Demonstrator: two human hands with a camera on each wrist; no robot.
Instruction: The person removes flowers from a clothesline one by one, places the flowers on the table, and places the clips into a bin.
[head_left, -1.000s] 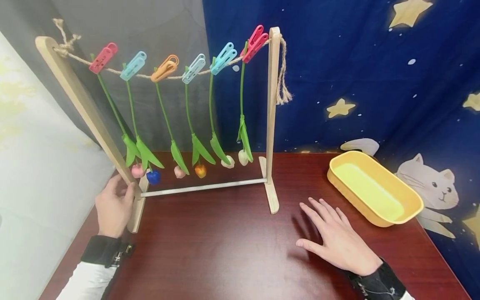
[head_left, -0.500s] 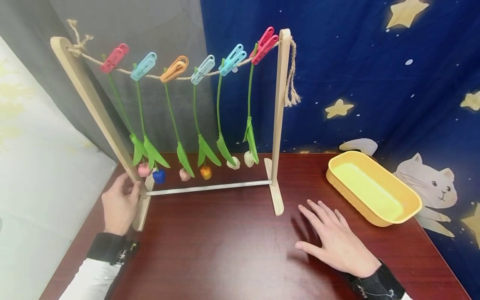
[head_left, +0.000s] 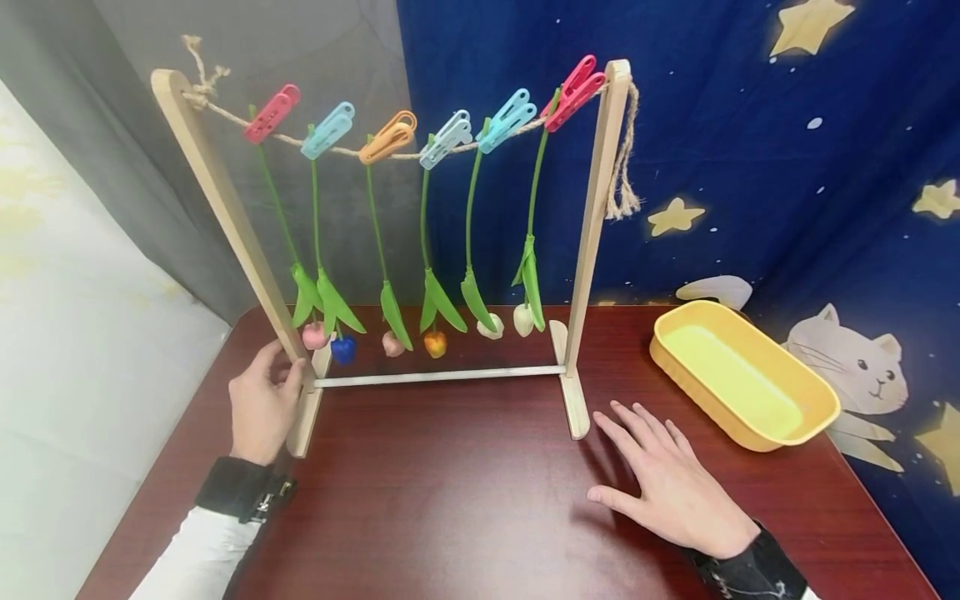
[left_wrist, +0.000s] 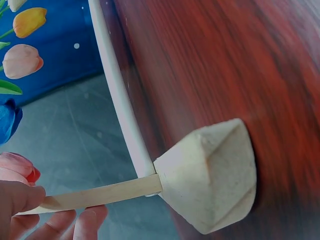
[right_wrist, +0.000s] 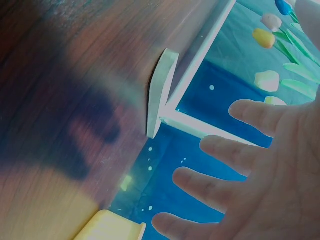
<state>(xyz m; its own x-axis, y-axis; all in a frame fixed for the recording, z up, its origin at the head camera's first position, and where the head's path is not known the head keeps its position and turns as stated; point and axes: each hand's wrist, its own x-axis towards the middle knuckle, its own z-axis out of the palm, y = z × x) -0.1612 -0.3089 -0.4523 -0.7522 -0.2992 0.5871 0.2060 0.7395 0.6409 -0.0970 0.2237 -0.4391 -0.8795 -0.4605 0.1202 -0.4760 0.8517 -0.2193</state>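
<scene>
A wooden drying rack (head_left: 592, 242) stands on the dark red table (head_left: 450, 500), a rope (head_left: 420, 150) strung between its two posts. Several coloured clothespins (head_left: 387, 138) clip artificial tulips (head_left: 435, 342) head-down from the rope. My left hand (head_left: 264, 406) grips the left post (head_left: 225, 208) just above its foot (left_wrist: 210, 180); the left wrist view shows its fingers (left_wrist: 20, 200) round the post. My right hand (head_left: 667, 487) lies flat on the table with spread fingers (right_wrist: 225, 150), a little right of the rack's right foot (head_left: 576, 404) and touching nothing else.
A yellow oblong tub (head_left: 742, 375) sits at the table's right, beyond my right hand. A blue starry cloth (head_left: 750, 167) hangs behind, with a grey curtain (head_left: 150, 208) at the left. The table's left edge is close to my left wrist.
The rack has shifted rightwards across the view with my left hand holding its post. My right hand has stayed flat on the table.
</scene>
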